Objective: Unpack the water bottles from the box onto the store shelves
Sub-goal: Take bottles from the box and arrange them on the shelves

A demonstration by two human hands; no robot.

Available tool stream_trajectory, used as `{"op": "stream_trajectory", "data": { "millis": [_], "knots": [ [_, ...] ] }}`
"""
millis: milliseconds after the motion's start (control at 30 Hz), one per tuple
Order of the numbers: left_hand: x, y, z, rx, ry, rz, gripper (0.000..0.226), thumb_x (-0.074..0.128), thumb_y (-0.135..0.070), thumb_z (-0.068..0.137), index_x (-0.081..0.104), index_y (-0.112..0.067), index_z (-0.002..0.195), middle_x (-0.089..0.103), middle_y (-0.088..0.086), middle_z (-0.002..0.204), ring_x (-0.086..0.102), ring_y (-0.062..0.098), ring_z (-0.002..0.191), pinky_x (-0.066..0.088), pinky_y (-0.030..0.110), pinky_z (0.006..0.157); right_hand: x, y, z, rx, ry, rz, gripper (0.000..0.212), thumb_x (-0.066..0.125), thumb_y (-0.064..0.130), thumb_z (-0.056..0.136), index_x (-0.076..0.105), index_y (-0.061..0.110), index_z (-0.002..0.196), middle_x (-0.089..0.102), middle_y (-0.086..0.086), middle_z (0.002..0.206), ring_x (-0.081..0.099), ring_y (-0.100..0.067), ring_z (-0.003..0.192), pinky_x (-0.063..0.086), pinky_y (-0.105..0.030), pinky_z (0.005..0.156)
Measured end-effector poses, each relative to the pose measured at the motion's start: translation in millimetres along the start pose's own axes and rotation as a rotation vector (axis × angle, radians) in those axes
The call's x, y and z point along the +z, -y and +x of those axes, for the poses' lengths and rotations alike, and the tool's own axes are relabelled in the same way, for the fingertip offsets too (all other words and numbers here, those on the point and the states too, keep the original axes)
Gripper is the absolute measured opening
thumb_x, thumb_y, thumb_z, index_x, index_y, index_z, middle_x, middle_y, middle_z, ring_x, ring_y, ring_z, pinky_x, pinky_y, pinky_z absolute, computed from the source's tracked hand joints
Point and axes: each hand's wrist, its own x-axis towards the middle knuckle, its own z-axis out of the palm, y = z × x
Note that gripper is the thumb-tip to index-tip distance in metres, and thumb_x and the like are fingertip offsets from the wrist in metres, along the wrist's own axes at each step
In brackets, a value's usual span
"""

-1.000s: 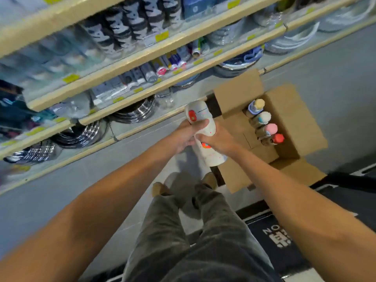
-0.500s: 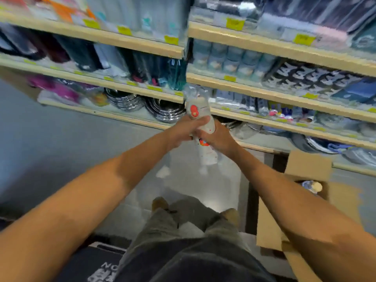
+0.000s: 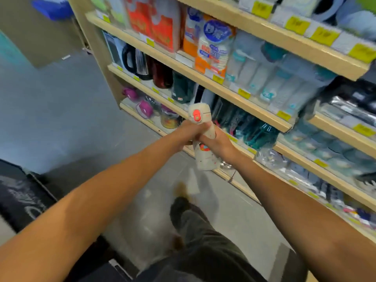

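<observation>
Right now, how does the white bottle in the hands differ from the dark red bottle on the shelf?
The white bottle is cream with an orange-red button and small specks; the dark red bottle is plain. The white bottle is gripped by the left hand and right hand in the air; the dark red bottle stands on a shelf. Both are slim cylinders.

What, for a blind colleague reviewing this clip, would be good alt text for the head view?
The left hand and right hand together grip a cream water bottle with an orange-red lid button, held upright before wooden store shelves stocked with flasks and packaged goods. The person's legs and grey floor show below.
</observation>
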Motion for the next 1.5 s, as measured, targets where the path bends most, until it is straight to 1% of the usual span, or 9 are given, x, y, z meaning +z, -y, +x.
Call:
{"op": "stream_trajectory", "data": {
  "millis": [233,467,600,767,967,1133,1267,1367,1500],
  "knots": [
    [-126.0,-40.0,66.3,0.023,-0.141,0.024,0.039,0.066,-0.037,0.084,0.061,-0.015,0.115,0.071,0.008,0.107,0.067,0.022,0.098,0.054,0.040,0.091,60.0,56.8,133.1,-0.023,0.060,0.012,0.020,0.065,0.030,0.085,0.055,0.032,0.102,0.066,0.012,0.088,0.063,-0.001,0.081,0.047,-0.021,0.068],
    [-236.2,-108.1,130.1,0.109,-0.144,0.054,0.032,0.064,-0.036,0.087,0.064,-0.015,0.111,0.073,0.003,0.098,0.069,0.019,0.089,0.054,0.027,0.067,97.2,124.2,259.9,-0.021,0.032,0.001,0.036,0.065,0.040,0.075,0.058,0.025,0.107,0.070,0.006,0.093,0.067,-0.010,0.084,0.049,-0.023,0.068],
    [-283.2,-149.9,149.7,0.227,-0.204,0.013,0.017,0.062,-0.029,0.089,0.065,-0.017,0.100,0.069,-0.004,0.082,0.066,0.011,0.074,0.049,0.015,0.050,102.3,177.3,309.9,-0.092,0.013,0.017,0.020,0.065,0.029,0.081,0.060,0.023,0.100,0.070,0.006,0.088,0.065,0.000,0.074,0.047,-0.016,0.060],
    [-342.3,-212.4,169.9,0.357,-0.244,-0.019,0.024,0.066,-0.027,0.086,0.066,-0.014,0.106,0.070,0.003,0.097,0.066,0.012,0.080,0.049,0.015,0.054,108.2,247.4,367.4,-0.194,-0.060,0.024,0.028,0.067,0.027,0.083,0.058,0.022,0.109,0.067,0.013,0.090,0.063,0.007,0.075,0.050,-0.015,0.064],
    [-406.6,-305.5,183.6,0.528,-0.174,0.013,0.019,0.070,-0.029,0.082,0.065,-0.020,0.097,0.070,-0.002,0.085,0.065,0.007,0.071,0.053,0.016,0.054,101.3,341.6,416.2,-0.304,-0.211,0.027,0.015,0.065,0.018,0.087,0.057,0.025,0.097,0.067,0.008,0.086,0.062,0.011,0.065,0.046,-0.008,0.058],
    [-445.9,-383.6,186.0,0.720,-0.045,0.102,0.025,0.074,-0.033,0.076,0.068,-0.020,0.096,0.073,0.001,0.095,0.069,0.015,0.086,0.056,0.031,0.074,94.2,419.4,435.5,-0.367,-0.429,-0.005,0.036,0.068,0.026,0.084,0.057,0.014,0.116,0.069,-0.002,0.107,0.066,-0.009,0.091,0.050,-0.021,0.074],
    [-469.1,-443.2,172.9,0.834,0.041,0.155,0.027,0.071,-0.029,0.081,0.067,-0.015,0.103,0.071,0.000,0.091,0.066,0.010,0.077,0.048,0.017,0.056,89.0,479.0,436.9,-0.421,-0.545,-0.051,0.019,0.062,0.016,0.089,0.054,0.022,0.105,0.063,0.013,0.091,0.060,0.012,0.073,0.045,-0.005,0.061],
    [-481.8,-483.1,162.8,0.902,0.128,0.195,0.016,0.064,-0.024,0.087,0.065,-0.017,0.102,0.066,-0.006,0.080,0.059,-0.006,0.056,0.040,0.007,0.042,86.5,523.0,437.5,-0.484,-0.643,-0.088,0.029,0.066,0.026,0.082,0.055,0.018,0.107,0.066,0.005,0.096,0.062,0.005,0.081,0.049,-0.014,0.071],
    [-497.9,-544.5,145.8,0.963,0.255,0.254,0.029,0.066,-0.032,0.085,0.064,-0.015,0.109,0.069,0.002,0.096,0.065,0.004,0.077,0.049,0.011,0.058,76.1,586.9,437.7,-0.526,-0.822,-0.219,0.038,0.063,0.041,0.070,0.056,0.016,0.098,0.064,0.004,0.091,0.061,-0.011,0.084,0.047,-0.026,0.070]
  ]
}}
